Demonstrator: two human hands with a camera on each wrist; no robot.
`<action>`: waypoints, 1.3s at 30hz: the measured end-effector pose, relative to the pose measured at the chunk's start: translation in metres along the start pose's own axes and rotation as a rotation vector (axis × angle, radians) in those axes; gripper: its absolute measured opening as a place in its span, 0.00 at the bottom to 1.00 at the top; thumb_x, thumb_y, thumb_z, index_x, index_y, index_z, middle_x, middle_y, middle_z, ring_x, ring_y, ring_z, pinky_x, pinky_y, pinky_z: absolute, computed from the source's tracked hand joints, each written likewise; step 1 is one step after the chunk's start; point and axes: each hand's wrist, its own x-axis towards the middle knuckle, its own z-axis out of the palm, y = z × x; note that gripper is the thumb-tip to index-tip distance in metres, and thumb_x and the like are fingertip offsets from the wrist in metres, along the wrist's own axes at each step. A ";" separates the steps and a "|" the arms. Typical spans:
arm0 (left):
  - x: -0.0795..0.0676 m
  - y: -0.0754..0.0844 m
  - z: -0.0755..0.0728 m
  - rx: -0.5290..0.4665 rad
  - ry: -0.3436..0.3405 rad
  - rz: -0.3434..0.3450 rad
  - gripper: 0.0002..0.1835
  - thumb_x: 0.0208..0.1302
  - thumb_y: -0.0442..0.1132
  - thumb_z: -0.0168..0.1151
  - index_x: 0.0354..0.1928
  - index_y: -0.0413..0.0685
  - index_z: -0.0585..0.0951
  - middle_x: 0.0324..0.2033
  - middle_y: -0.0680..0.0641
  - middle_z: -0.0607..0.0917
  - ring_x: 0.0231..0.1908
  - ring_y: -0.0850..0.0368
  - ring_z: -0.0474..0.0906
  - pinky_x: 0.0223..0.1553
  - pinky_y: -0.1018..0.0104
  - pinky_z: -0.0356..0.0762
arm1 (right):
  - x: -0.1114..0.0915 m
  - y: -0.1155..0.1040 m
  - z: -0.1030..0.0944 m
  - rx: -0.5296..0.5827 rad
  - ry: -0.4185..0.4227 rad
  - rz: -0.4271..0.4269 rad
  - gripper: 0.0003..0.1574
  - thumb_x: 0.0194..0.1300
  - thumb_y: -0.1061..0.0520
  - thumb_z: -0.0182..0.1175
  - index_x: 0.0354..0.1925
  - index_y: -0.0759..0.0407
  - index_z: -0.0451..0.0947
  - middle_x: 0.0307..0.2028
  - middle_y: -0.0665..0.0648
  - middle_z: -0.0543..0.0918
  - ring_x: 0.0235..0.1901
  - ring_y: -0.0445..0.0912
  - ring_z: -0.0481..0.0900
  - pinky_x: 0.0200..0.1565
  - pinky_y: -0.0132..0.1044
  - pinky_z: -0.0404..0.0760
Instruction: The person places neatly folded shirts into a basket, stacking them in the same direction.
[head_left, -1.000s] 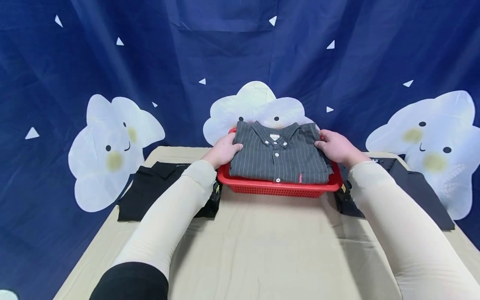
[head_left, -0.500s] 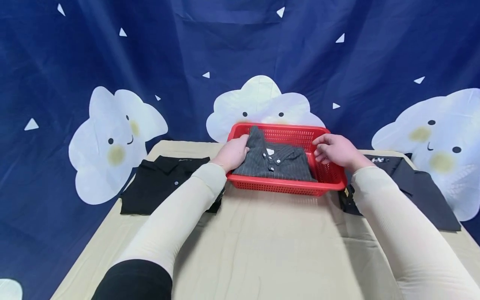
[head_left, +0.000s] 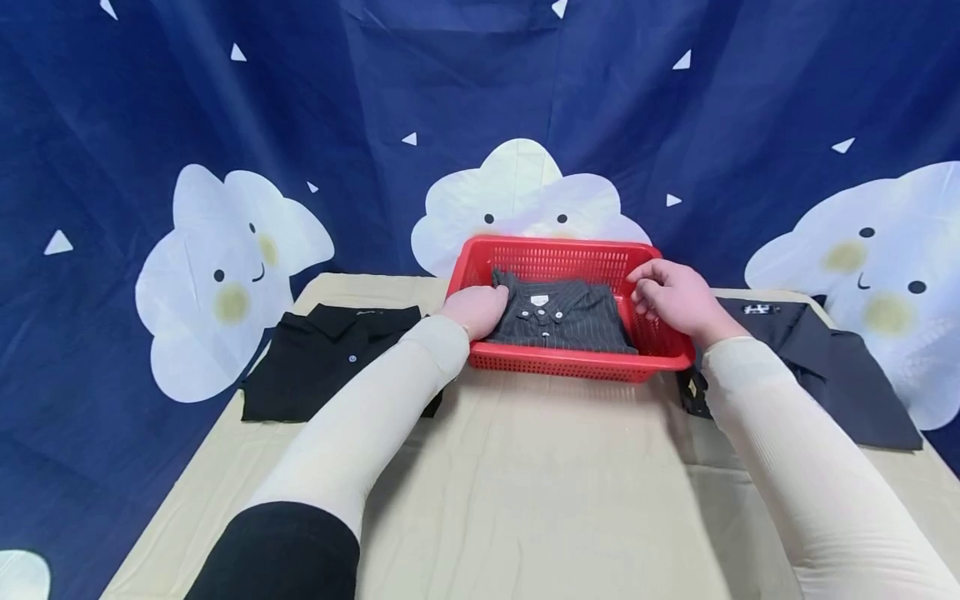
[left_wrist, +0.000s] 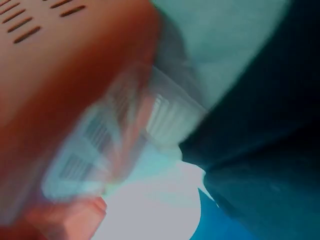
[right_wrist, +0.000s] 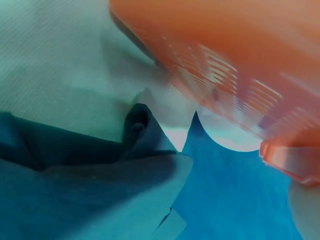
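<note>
A folded dark grey pinstriped shirt (head_left: 573, 321) with white buttons lies in the red plastic basket (head_left: 577, 360), collar toward the back. My left hand (head_left: 477, 310) reaches over the basket's left side and pinches the shirt's left edge by the collar. At the basket's right end, my right hand (head_left: 677, 297) hangs over the wall, fingers loosely bent and apart from the shirt. The wrist views show the basket's slotted outer wall (left_wrist: 75, 55) from close by, blurred on the left side; neither hand appears there.
Folded black shirts lie on the beige cloth-covered table (head_left: 570, 483): one black shirt (head_left: 300, 375) left of the basket, another dark shirt (head_left: 847, 387) to its right. A blue curtain (head_left: 360, 217) with clouds hangs behind the basket.
The pinstriped shirt has gone down into the basket. My right hand has let go of it; my left hand has lowered with its edge, and the raised left side now lies flatter.
</note>
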 end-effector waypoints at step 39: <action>-0.038 -0.036 -0.031 0.097 0.191 0.116 0.34 0.67 0.51 0.64 0.72 0.48 0.71 0.76 0.40 0.58 0.76 0.41 0.46 0.73 0.43 0.51 | -0.008 -0.002 0.009 -0.172 0.037 0.001 0.14 0.75 0.56 0.51 0.53 0.57 0.78 0.40 0.62 0.83 0.35 0.55 0.80 0.43 0.50 0.81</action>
